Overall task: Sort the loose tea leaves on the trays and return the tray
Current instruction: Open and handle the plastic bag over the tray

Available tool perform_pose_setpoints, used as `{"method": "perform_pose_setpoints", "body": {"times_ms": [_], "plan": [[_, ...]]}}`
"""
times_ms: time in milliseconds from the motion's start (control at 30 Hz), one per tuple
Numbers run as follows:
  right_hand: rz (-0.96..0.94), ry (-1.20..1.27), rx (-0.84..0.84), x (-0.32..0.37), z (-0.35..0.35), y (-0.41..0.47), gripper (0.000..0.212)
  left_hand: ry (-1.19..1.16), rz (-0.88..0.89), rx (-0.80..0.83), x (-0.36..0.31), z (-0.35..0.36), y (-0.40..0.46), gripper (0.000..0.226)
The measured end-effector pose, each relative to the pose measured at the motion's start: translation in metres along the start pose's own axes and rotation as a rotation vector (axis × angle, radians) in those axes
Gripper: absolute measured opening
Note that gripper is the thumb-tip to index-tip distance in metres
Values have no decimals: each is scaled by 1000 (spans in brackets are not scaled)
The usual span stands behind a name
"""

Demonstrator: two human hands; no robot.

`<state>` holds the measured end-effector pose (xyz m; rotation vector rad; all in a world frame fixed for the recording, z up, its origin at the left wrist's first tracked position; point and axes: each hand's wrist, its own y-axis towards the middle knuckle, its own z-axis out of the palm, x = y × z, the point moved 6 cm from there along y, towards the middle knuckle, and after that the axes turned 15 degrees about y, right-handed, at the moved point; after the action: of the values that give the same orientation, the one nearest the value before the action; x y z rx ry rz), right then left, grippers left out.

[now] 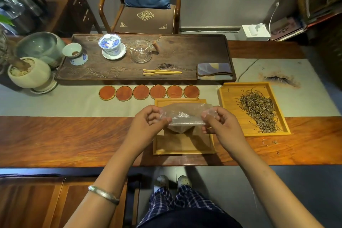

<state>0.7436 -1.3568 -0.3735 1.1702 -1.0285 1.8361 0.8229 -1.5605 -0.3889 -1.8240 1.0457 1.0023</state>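
A clear plastic bag (185, 116) with a small heap of tea leaves at its bottom hangs above the near bamboo tray (183, 144). My left hand (148, 124) pinches the bag's left edge and my right hand (220, 124) pinches its right edge, holding it stretched between them. To the right lies a second bamboo tray (231, 102) with a loose pile of dark tea leaves (259, 109) spread over it. The bag hides most of the near tray's middle.
A row of several round red coasters (149, 92) lies just behind the near tray. Beyond it a dark wooden tea tray (175, 52) carries a gaiwan, a glass pitcher, bamboo tongs (162, 72) and a folded cloth. Stray leaves (268, 142) dot the table at right.
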Motion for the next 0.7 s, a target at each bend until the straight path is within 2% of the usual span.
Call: {"method": "perform_pose_setpoints", "body": {"times_ms": [200,400,500,600,700], "plan": [[-31,4,-49,14,3,2,11,-32,29,-2,-21,-3,-2,38],[-29,14,-72,19,1,-3,10,-53,33,11,-31,-3,-3,36],[11,47,-97,17,-1,-7,22,-54,26,32,-29,-1,-5,42],[74,115,-172,14,-7,-10,34,-59,16,37,-24,2,-7,36],[82,111,-169,16,-11,-13,30,-73,15,40,-21,4,-9,30]]}}
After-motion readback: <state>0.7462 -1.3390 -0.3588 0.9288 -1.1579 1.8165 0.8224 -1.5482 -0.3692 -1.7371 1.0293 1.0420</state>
